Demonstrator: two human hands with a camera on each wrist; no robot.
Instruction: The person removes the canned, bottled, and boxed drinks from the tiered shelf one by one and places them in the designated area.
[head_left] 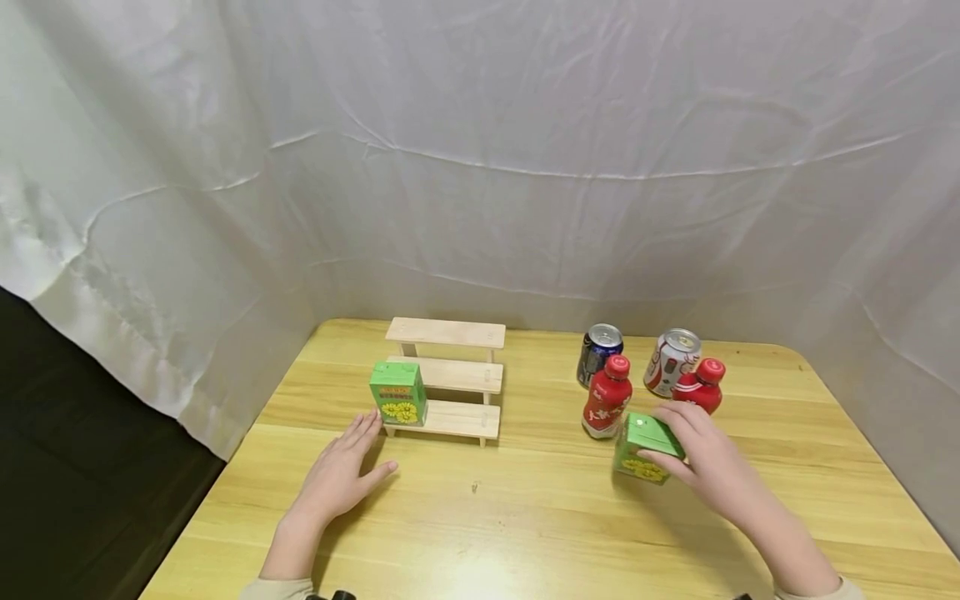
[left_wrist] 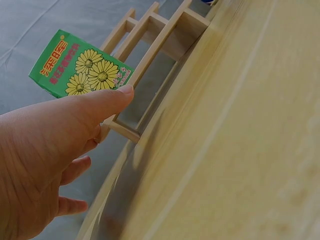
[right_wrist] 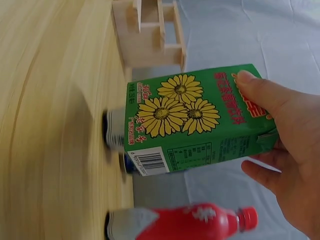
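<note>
My right hand (head_left: 705, 458) grips the top of a green drink carton (head_left: 643, 454) with yellow flowers, thumb on its front face. In the right wrist view, the carton (right_wrist: 180, 115) is raised over the table, its base showing a gap to the wood. My left hand (head_left: 341, 471) lies at the left with fingers extended, fingertips right beside a matching drink carton (head_left: 398, 396). That carton stands upright on the left end of the lowest step of a three-tier wooden shelf (head_left: 457, 419).
A red-capped bottle (head_left: 606, 400) stands just left of the held carton, and another red bottle (head_left: 699, 387) is partly hidden behind my right hand. Behind them are a dark blue can (head_left: 600, 356) and a white-and-red can (head_left: 671, 362). A pale curtain (head_left: 570, 233) hangs behind the table.
</note>
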